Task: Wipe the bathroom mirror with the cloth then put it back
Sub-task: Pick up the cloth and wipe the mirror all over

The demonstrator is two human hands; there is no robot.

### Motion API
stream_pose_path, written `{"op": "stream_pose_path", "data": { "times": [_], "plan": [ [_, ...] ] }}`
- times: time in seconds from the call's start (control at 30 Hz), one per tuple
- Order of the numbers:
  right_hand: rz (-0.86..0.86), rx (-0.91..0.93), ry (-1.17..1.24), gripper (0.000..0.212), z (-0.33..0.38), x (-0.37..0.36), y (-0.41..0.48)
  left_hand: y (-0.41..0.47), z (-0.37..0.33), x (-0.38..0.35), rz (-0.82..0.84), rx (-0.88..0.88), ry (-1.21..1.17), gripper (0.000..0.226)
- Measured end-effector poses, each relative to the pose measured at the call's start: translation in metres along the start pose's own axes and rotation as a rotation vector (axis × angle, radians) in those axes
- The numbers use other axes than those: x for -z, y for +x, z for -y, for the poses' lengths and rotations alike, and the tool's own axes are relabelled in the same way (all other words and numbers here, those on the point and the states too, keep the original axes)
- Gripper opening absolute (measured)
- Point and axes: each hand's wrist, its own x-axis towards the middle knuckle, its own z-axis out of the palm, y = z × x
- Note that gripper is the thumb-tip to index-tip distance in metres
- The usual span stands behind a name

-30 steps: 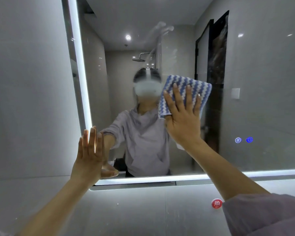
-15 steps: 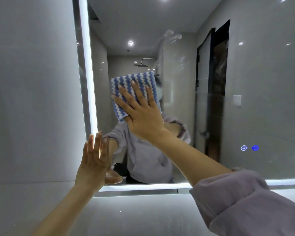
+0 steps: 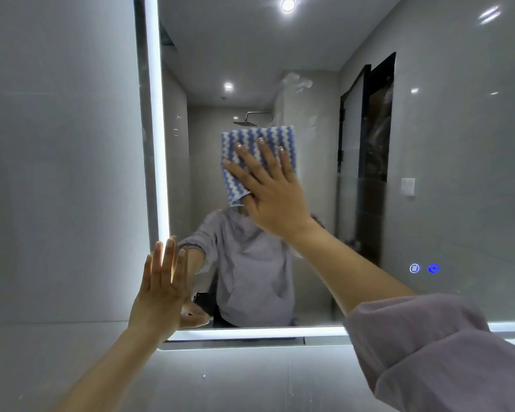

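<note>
A large wall mirror (image 3: 428, 144) with a lit white border fills most of the view. A folded cloth (image 3: 250, 138) with blue and white zigzag stripes lies flat on the glass near the middle. My right hand (image 3: 271, 191) presses it against the mirror with straight, spread fingers. My left hand (image 3: 164, 289) rests flat on the mirror's lower left corner, fingers straight and pointing up. A smear shows on the glass above and to the right of the cloth.
Grey tiled wall (image 3: 57, 173) surrounds the mirror on the left and below. Two small lit touch buttons (image 3: 424, 268) sit on the glass at the lower right. The reflection shows a shower head, ceiling lights and a dark door.
My right hand slid the cloth from right of centre to the left, then a little back toward the right and up. My left hand stayed on the mirror's lower left corner.
</note>
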Motion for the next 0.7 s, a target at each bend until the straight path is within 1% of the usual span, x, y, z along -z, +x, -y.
{"op": "stream_pose_path", "data": {
  "times": [0.13,0.3,0.37,0.5,0.53,0.6,0.67,0.7],
  "plan": [
    [-0.018,-0.081,-0.006,0.057,-0.044,0.009,-0.016,-0.001,-0.002,0.004,0.018,0.012,-0.008,0.137],
    [0.044,-0.207,-0.04,0.058,-0.084,0.016,-0.041,-0.006,-0.005,0.006,0.024,0.021,0.032,0.139],
    [0.035,-0.241,-0.035,0.058,-0.094,0.018,-0.047,-0.006,-0.007,0.01,0.04,0.038,0.054,0.143],
    [-0.009,-0.305,-0.026,0.06,-0.112,0.017,-0.062,-0.006,-0.011,0.022,0.117,0.086,0.035,0.141],
    [-0.02,-0.315,-0.022,0.06,-0.116,0.016,-0.065,-0.006,-0.01,0.024,0.113,0.081,0.024,0.141],
    [-0.026,-0.324,-0.029,0.06,-0.125,0.014,-0.073,-0.007,-0.007,0.026,0.087,0.067,0.024,0.135],
    [-0.018,-0.332,-0.04,0.06,-0.135,0.013,-0.082,-0.004,-0.008,0.035,0.059,0.087,0.035,0.116],
    [-0.021,-0.345,-0.036,0.059,-0.14,0.013,-0.086,0.0,-0.008,0.04,0.066,0.096,0.042,0.114]
  ]
}}
